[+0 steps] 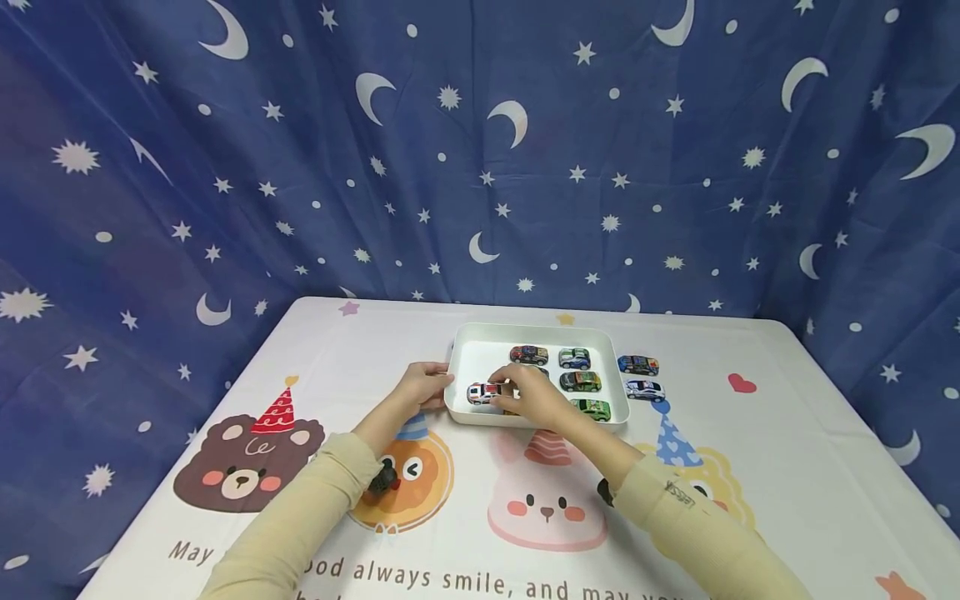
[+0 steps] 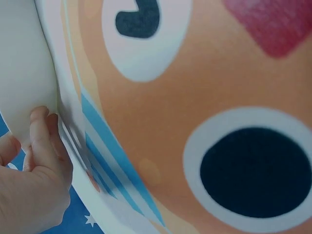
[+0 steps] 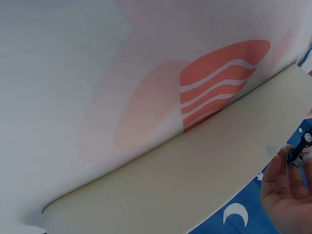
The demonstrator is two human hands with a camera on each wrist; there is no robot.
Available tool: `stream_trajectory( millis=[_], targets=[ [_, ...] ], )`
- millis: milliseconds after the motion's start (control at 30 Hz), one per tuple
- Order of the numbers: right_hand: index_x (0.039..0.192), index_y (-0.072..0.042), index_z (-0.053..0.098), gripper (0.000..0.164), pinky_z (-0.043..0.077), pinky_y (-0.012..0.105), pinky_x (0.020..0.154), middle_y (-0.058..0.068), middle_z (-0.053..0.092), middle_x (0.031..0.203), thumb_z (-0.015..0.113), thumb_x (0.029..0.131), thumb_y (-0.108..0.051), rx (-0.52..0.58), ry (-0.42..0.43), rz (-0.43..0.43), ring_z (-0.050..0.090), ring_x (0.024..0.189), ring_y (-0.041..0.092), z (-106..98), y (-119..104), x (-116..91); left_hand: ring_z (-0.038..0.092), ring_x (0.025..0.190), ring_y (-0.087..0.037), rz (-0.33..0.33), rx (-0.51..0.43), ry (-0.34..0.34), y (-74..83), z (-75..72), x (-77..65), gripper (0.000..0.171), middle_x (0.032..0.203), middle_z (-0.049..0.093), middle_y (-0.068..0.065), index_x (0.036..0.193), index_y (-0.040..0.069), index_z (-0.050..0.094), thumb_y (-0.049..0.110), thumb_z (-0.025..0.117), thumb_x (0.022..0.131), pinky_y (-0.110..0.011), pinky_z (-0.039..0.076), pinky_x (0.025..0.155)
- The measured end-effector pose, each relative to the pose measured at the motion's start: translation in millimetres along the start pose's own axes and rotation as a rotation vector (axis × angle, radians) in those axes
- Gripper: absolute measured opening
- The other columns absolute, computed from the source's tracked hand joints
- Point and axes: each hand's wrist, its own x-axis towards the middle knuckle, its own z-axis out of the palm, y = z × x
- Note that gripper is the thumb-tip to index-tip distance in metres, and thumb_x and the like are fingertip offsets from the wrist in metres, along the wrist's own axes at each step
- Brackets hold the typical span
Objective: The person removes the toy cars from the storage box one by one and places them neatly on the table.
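A white tray (image 1: pixel 468 340) with low walls lies on the table and holds several small toy cars. My left hand (image 1: pixel 423 385) holds it at the left side, some fingers against the outer wall and one digit at the rim; in the left wrist view these fingertips (image 2: pixel 40 113) press the wall. Inside the tray's left half, my right hand (image 1: pixel 534 396) pinches a white and red toy car (image 1: pixel 480 393) between its fingertips. In the right wrist view the car's dark wheels (image 3: pixel 307 137) show beyond the tray wall. The right hand partly covers the cars beneath it.
A black, red and orange car (image 1: pixel 528 356) sits in the middle column, with green cars (image 1: pixel 592 409) at the tray's right. Beyond the right wall stand a dark blue car (image 1: pixel 639 365) and a white car (image 1: pixel 645 390). A starry blue curtain (image 1: pixel 480 200) hangs behind the table.
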Motion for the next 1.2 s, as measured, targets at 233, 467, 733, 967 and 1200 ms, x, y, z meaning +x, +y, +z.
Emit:
stream_trajectory(
  millis=[233,467,733,967,1200],
  targets=[
    [0.104,0.001,0.067,0.027,0.046,0.021,0.064,0.005,0.064,0.085,0.073,0.081,-0.011,-0.014,0.024,0.004,0.053,0.073,0.012,-5,-2,-9,0.063,0.072,-0.009,-0.010,-0.014,0.008,-0.5,1.5,1.9,0.043,0.123,0.058,-0.018,0.135,0.003,0.048,0.010,0.056,0.094,-0.022,0.059,0.065],
    [0.105,0.000,0.067,0.027,0.044,0.024,0.066,0.001,0.059,0.079,0.073,0.081,-0.012,-0.019,0.035,0.021,0.053,0.073,0.018,-13,-4,-18,0.063,0.072,-0.008,-0.005,-0.006,0.008,1.0,2.2,2.6,0.043,0.123,0.058,-0.019,0.136,0.002,0.047,0.010,0.056,0.094,-0.021,0.059,0.065],
    [0.107,-0.001,0.067,0.028,0.049,0.025,0.065,0.004,0.065,0.088,0.073,0.081,-0.010,-0.048,0.029,0.030,0.050,0.073,0.011,-24,0,-34,0.063,0.073,-0.009,-0.026,-0.014,0.011,0.7,0.6,1.4,0.043,0.123,0.058,-0.019,0.136,0.003,0.047,0.011,0.056,0.094,-0.022,0.059,0.066],
    [0.107,-0.001,0.067,0.028,0.048,0.025,0.065,0.004,0.065,0.087,0.072,0.082,-0.010,-0.052,0.048,0.044,0.052,0.074,0.014,-31,10,-49,0.063,0.072,-0.009,-0.025,-0.021,0.013,-0.3,-0.1,1.7,0.041,0.120,0.061,-0.020,0.134,0.003,0.050,0.010,0.056,0.094,-0.022,0.059,0.064],
    [0.108,0.000,0.066,0.030,0.055,0.040,0.081,0.012,0.068,0.102,0.072,0.080,-0.006,-0.077,0.069,0.055,0.061,0.089,0.022,-38,20,-66,0.065,0.078,-0.012,-0.027,-0.026,0.005,-1.6,-0.6,3.4,0.042,0.123,0.059,-0.019,0.135,0.003,0.049,0.011,0.056,0.094,-0.024,0.060,0.069]
  ],
)
